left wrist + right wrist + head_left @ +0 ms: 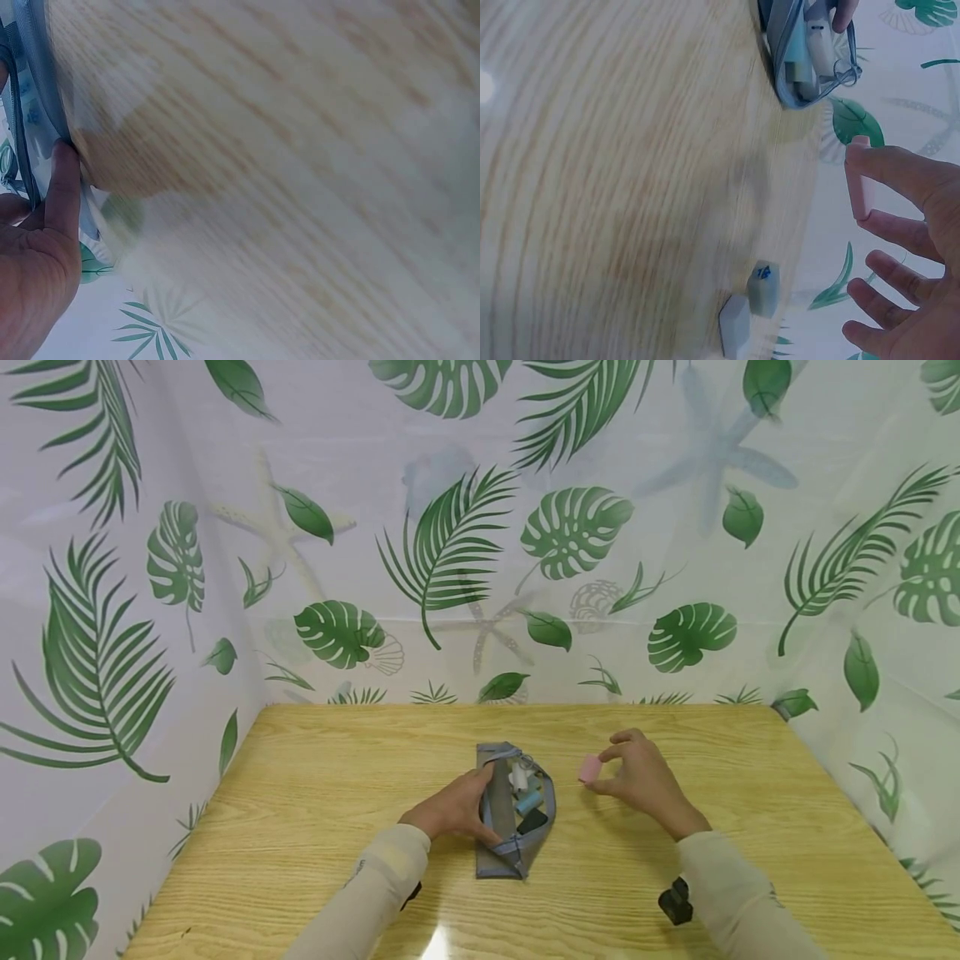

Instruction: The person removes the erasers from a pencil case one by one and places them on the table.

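A grey-blue zip pouch lies on the table with its mouth spread wide. My left hand grips it at the left side, thumb and fingers set apart along the opening. Inside show a light-blue cylinder, a white piece and a black piece. To the right of the pouch, my right hand pinches a small pink block between thumb and fingertip, held above the table. In the right wrist view the block looks slim, and the other fingers are spread.
Two small pieces stand on the wooden table in the right wrist view: a pale block with a blue mark and a grey-white block. A white leaf-print curtain borders the table's back and sides.
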Motion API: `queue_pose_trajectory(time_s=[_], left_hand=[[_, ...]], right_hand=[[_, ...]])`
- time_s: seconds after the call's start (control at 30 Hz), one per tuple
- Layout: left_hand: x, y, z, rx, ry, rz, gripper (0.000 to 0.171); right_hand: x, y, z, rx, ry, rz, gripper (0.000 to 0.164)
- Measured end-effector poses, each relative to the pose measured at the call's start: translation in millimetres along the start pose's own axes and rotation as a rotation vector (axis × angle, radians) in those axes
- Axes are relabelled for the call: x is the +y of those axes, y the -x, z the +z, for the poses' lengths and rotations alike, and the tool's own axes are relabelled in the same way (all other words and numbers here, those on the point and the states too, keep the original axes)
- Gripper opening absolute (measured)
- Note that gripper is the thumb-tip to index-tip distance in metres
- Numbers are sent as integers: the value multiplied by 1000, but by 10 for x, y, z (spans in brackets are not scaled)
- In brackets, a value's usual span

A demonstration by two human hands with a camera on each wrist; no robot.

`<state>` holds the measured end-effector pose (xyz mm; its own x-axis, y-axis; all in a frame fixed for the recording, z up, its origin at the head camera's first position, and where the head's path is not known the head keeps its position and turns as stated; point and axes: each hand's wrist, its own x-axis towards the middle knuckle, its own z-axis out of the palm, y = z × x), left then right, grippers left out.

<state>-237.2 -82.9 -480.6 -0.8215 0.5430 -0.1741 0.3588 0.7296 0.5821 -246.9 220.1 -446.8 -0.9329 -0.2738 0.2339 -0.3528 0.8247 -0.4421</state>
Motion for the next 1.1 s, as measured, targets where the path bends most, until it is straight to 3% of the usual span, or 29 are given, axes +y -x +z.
queue_pose_trajectory(time_s=[0.4, 0.8, 1.1], left_hand=[[2, 14, -15, -2, 19, 4, 117], [-17, 1, 0, 0, 22, 7, 117], [-7, 7, 0, -1, 21, 5, 116]], right_hand=[[193, 88, 2, -23, 7, 37, 41], [288, 188, 19, -39, 32, 34, 29], [391, 242, 82, -55, 81, 24, 35]])
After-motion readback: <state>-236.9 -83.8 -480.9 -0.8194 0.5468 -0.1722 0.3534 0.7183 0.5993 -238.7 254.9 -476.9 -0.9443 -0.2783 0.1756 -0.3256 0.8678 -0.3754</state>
